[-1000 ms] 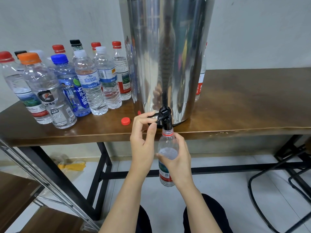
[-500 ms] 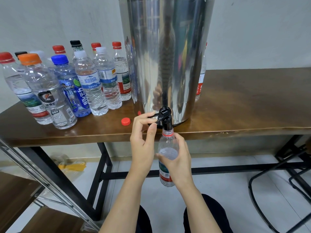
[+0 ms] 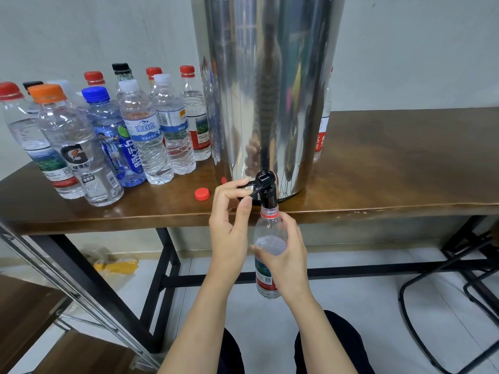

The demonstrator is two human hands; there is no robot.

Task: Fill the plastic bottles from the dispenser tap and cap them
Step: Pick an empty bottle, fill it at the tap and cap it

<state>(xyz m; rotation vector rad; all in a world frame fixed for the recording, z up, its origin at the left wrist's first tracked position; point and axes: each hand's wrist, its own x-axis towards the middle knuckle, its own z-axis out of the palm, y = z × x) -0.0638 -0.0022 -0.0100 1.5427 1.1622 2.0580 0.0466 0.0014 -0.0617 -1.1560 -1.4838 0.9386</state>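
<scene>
A tall steel dispenser stands on the brown table, its black tap hanging over the front edge. My left hand pinches the tap's black lever between fingers and thumb. My right hand grips a clear uncapped bottle with a red neck ring, holding its mouth right under the spout. Water stands high in the bottle, near its shoulder. A loose red cap lies on the table left of the tap.
Several capped bottles crowd the table's left part, and one more bottle stands behind the dispenser on the right. Black table legs and a crossbar run beneath. A stool frame stands at right, wooden shelves at lower left.
</scene>
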